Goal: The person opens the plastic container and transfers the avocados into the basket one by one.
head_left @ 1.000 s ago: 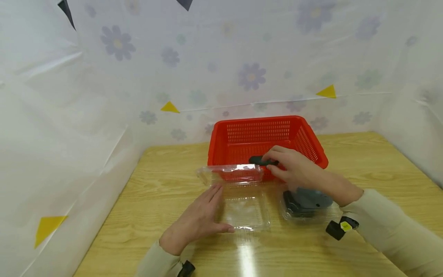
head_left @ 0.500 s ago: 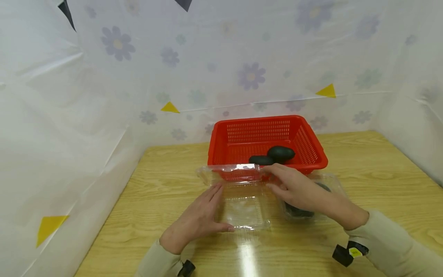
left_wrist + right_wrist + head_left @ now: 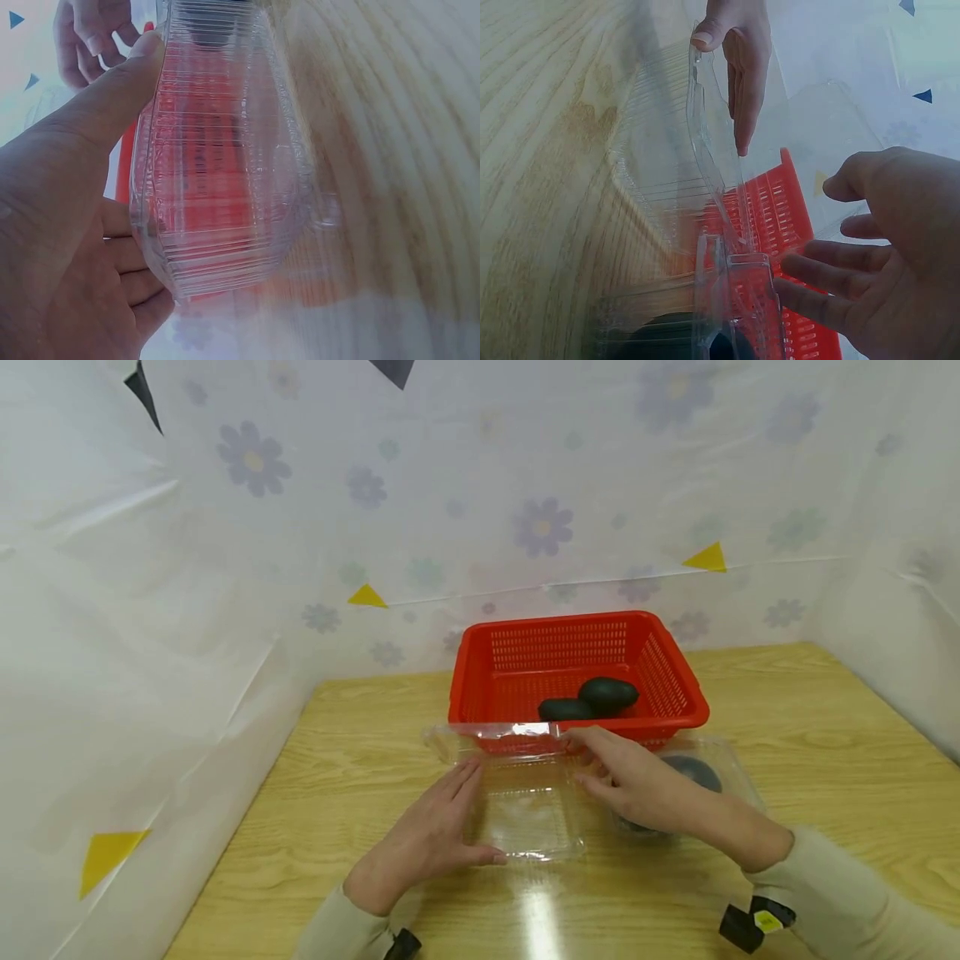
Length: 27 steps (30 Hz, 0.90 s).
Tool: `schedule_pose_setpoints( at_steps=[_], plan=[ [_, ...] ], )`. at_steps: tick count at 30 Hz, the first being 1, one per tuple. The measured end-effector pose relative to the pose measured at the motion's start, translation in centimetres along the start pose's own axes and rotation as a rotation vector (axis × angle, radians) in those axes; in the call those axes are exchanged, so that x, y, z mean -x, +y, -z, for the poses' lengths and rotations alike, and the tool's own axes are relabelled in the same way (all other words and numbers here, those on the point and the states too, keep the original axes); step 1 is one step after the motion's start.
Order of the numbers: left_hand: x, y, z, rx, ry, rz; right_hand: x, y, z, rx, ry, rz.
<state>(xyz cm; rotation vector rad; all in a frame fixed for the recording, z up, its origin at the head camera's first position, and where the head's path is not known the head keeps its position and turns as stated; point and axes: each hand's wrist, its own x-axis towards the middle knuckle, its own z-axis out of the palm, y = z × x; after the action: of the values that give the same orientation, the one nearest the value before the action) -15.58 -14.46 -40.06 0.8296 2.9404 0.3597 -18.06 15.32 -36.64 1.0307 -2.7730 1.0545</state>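
An open clear plastic clamshell container point(image 3: 528, 822) lies on the wooden table, its raised lid point(image 3: 502, 745) leaning up in front of the red basket. My left hand point(image 3: 431, 831) rests at the container's left side, fingers straight along that edge and thumb touching the front rim. In the left wrist view, the thumb lies on the plastic rim point(image 3: 146, 161). My right hand point(image 3: 630, 777) hovers near the lid's right end, fingers loosely bent with nothing in them. Whether its fingertips touch the lid, I cannot tell. Two dark green, avocado-like fruits point(image 3: 609, 695) lie in the basket.
A red slotted basket point(image 3: 468, 672) stands behind the containers. To the right, partly hidden under my right hand, sits a second clear container point(image 3: 738, 777) with a dark rounded item point(image 3: 693, 770) in it. Flowered white sheeting point(image 3: 420, 510) surrounds the wooden table point(image 3: 352, 752).
One second ago my right hand was at the fruits in the basket; it has drawn back towards me to the lid's right end. My left hand has stayed in place.
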Motion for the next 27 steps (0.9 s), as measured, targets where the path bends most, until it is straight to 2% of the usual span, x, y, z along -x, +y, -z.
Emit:
schedule_pose_setpoints(
  at_steps=[6, 10, 18, 23, 27],
  plan=[
    [0.5, -0.3, -0.5, -0.042, 0.077, -0.034, 0.3, -0.1, -0.5, 0.064, 0.015, 0.018],
    [0.8, -0.4, -0.7, -0.05, 0.125, -0.062, 0.3, -0.2, -0.7, 0.065, 0.009, 0.006],
    [1.2, -0.4, -0.6, -0.045, 0.095, -0.026, 0.7, -0.7, -1.5, -0.007, -0.044, -0.052],
    [1.6, -0.6, -0.5, -0.037, 0.119, -0.011, 0.5, -1.0, -2.1, -0.033, -0.072, -0.067],
    [1.9, -0.8, -0.5, -0.019, 0.134, 0.022, 0.4, -1.2, -2.6, -0.013, -0.108, -0.065]
  ],
)
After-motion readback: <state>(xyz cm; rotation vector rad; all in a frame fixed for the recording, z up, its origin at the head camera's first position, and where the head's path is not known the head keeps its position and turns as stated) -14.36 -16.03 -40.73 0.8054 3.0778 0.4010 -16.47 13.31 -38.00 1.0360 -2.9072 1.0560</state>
